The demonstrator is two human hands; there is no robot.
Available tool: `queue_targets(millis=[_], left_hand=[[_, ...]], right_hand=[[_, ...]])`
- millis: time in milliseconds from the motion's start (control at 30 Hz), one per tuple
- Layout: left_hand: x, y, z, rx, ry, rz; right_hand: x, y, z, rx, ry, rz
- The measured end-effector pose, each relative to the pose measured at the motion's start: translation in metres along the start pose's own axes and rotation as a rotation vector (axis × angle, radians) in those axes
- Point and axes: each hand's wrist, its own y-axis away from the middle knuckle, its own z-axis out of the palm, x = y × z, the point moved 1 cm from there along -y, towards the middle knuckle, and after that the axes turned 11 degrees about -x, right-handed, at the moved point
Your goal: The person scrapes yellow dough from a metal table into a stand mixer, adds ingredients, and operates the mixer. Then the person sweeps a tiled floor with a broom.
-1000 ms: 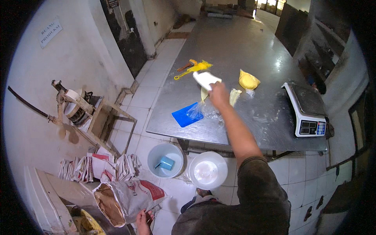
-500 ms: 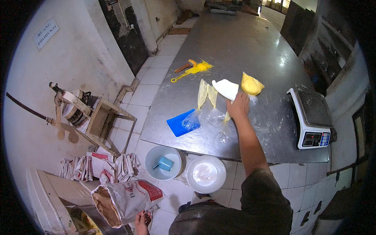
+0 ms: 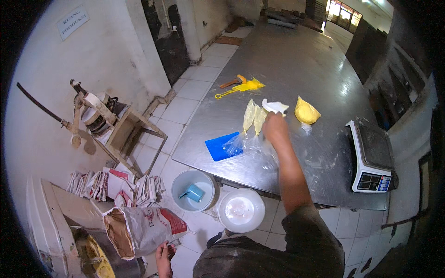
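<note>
Right hand (image 3: 276, 127) over the steel bench (image 3: 296, 55): grip appears pinched on the near edge of the white scraper (image 3: 275, 107), fingertips hidden. Scraper lies at 12 o'clock from that hand, long axis roughly 10 to 4. Filled plastic bags (image 3: 250, 112) lie close by at 10 o'clock, long axes nearly 12 to 6. Left hand (image 3: 164, 252), well apart, is nearest the white sack (image 3: 150, 229); its grip cannot be told

The scraper (image 3: 275, 107) is white, the sheet (image 3: 218, 147) blue.
</note>
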Motion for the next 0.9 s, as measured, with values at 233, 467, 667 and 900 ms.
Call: queue_targets(millis=[233,467,667,900], left_hand=[[-0.007,0.021,-0.002,0.002,0.020,0.037],[-0.035,0.053,-0.021,0.122,0.105,-0.031],[-0.023,0.054,-0.007,0.075,0.073,-0.075],[0.013,0.044,0.036,-0.497,-0.064,0.012]], right_hand=[[-0.022,-0.052,0.077,-0.141,0.213,0.180],[0.020,-0.045,0.067,-0.083,0.150,0.068],[0.025,0.000,-0.035,0.037,0.066,-0.139],[-0.118,0.115,0.000,0.262,-0.994,-0.448]])
